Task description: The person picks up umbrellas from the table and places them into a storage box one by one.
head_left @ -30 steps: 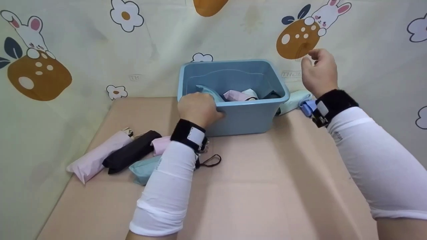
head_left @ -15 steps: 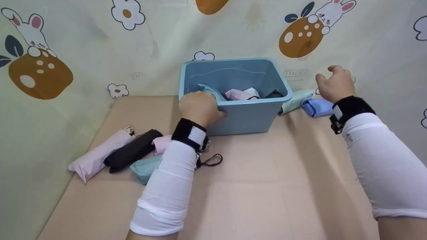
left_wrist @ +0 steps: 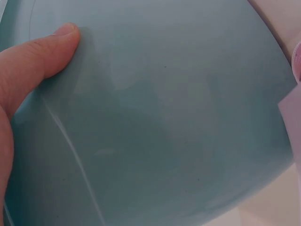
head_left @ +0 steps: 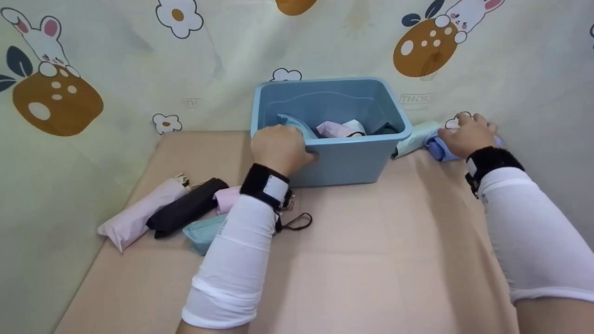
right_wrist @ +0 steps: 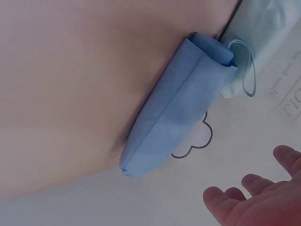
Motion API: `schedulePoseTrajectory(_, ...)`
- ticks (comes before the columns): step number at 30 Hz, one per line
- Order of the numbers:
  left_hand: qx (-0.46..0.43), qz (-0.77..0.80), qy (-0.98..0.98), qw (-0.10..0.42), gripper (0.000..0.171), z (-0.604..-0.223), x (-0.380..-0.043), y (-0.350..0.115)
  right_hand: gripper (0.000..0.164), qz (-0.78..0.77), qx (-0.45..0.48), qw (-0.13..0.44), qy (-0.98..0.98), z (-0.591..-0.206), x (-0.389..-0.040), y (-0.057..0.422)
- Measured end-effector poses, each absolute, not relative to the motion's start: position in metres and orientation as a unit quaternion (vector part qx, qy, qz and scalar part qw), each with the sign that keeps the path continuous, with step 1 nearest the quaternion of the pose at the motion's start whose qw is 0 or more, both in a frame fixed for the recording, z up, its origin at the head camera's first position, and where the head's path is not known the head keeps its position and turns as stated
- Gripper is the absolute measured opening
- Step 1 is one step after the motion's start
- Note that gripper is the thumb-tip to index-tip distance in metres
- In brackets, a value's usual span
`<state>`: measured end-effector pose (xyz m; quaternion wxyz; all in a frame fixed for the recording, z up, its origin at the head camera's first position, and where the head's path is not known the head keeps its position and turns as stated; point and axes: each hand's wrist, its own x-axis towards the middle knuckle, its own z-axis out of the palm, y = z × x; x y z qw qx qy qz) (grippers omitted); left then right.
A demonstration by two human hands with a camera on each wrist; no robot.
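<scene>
My left hand (head_left: 280,150) grips the front left rim of a blue plastic bin (head_left: 345,162). Its thumb (left_wrist: 59,52) presses on the bin's outer wall in the left wrist view. Inside the bin lie a teal umbrella (head_left: 297,124), a pink umbrella (head_left: 332,130) and other partly hidden pieces. Fingers spread, my right hand (head_left: 471,134) hovers over a blue folded umbrella (right_wrist: 176,106) by the wall. The right wrist view shows that umbrella in its sleeve, apart from the hand. Touching its looped end is a mint folded umbrella (right_wrist: 263,33).
On the table's left lie a pale pink umbrella (head_left: 144,211), a black one (head_left: 188,208), a pink one (head_left: 227,199) and a teal one (head_left: 204,234), partly behind my left forearm. A patterned cloth wall (head_left: 222,69) borders the beige tabletop (head_left: 348,269).
From beside the bin's upper right, my right hand has moved right and then down over the blue umbrella, its fingers spreading. My left hand stays on the bin's rim.
</scene>
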<state>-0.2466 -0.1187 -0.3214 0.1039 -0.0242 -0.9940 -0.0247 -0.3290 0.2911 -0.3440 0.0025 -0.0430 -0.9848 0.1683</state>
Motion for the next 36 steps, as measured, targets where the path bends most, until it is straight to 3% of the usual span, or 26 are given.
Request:
schedulePoseTrajectory(16,-0.018,-0.017,-0.995,0.095,0.055,-0.32,-0.246,-0.117,0.081,0.129,-0.025,-0.117,-0.984,-0.373,-0.326,0.282)
schedulePoseTrajectory(26,-0.019,-0.018,-0.996,0.088,0.054,-0.319,-0.246,-0.117,0.07,0.091,0.001,-0.089,-0.992,-0.397,-0.354,0.29)
schedulePoseTrajectory(36,-0.018,-0.013,-0.995,0.094,0.055,-0.32,-0.246,-0.118,0.061,0.04,0.008,-0.09,-0.995,-0.388,-0.345,0.286)
